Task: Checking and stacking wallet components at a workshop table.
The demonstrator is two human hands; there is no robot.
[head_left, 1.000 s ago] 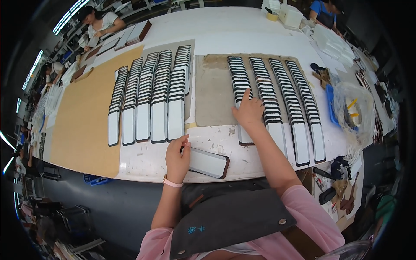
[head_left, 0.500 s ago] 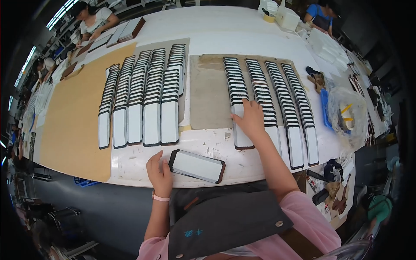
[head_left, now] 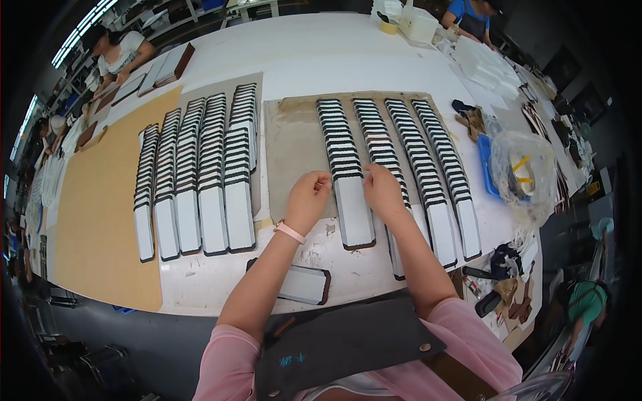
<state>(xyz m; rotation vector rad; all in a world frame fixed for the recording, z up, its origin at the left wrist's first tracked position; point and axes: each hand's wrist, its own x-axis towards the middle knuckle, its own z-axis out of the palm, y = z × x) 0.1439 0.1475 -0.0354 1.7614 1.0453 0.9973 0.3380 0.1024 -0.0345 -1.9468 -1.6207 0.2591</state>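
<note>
A long row of overlapping flat rectangular pieces [head_left: 354,210], white-faced with dark edges, runs away from me between my hands. At its left edge my left hand [head_left: 309,199] has its fingers curled and drawn together. My right hand [head_left: 386,194] is bent likewise at the row's right edge, partly over the neighbouring row [head_left: 376,130]. Whatever the fingertips of either hand pinch is hidden. One loose piece of the same kind [head_left: 304,285] lies near the table's front edge, partly behind my left forearm.
More overlapping rows [head_left: 438,224] lie at right, and several [head_left: 212,224] at left. A blue tray [head_left: 490,167] and a clear plastic bag [head_left: 538,164] sit at the right. Co-workers [head_left: 124,57] work across the table [head_left: 301,50].
My left hand has left the loose piece and come up to the left side of the row. My right hand has moved off the row's top to its right edge.
</note>
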